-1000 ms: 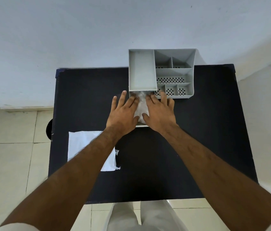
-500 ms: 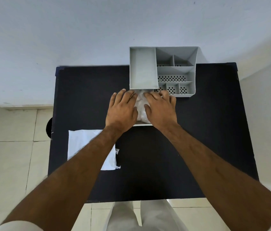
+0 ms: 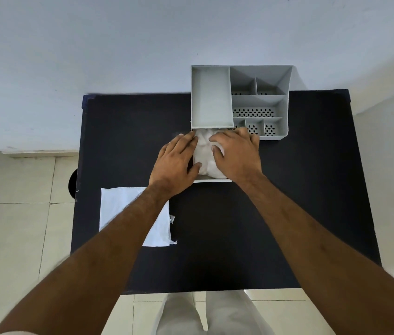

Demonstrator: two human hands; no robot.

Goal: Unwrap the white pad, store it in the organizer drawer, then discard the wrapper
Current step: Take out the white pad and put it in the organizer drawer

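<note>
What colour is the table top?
Black, or very dark navy: the table shows it plainly in the head view.

looked like a plain room in a home or small office you were in: pale tiled floor [image 3: 9, 238], bare painted wall [image 3: 118, 44], small black table [image 3: 239, 226] with a grey desk organizer [image 3: 285, 102].

A black table [image 3: 123, 131] stands pushed against a plain pale blue-grey wall [image 3: 118, 44], its top matte and dark. The wall bears a few faint scuffs and specks (most of them low on the left). Under and around the table lies a floor [image 3: 14, 238] of large cream tiles with thin grey joints. A low pale skirting [image 3: 38, 153] runs where wall meets floor at left. The light is soft and even, with no hard shadows.
</note>
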